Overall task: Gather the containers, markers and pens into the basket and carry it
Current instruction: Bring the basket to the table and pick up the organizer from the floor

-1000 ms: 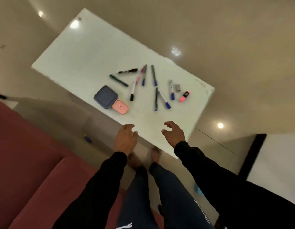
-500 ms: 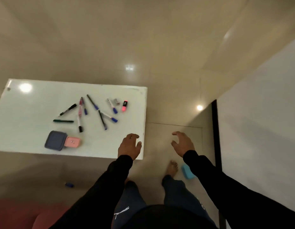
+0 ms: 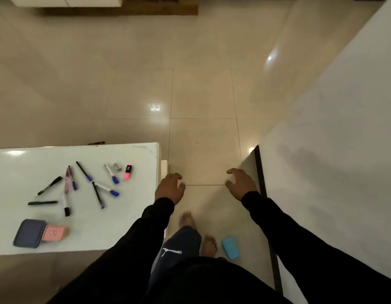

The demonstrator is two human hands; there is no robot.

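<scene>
Several pens and markers lie scattered on the white table at the left, among them a pink highlighter. Near the table's front left sit a dark blue square container and a smaller pink container, touching each other. No basket is in view. My left hand hangs over the floor just right of the table's corner, fingers loosely curled, holding nothing. My right hand is held out further right, also loose and holding nothing.
A light blue object lies on the tiled floor beside my bare feet. A white wall or counter with a dark edge strip runs along the right. A low wooden cabinet stands at the far end.
My view has turned to the right, so the table has slid to the left of the frame. Both hands have come off the table's edge and now hang over the floor.
</scene>
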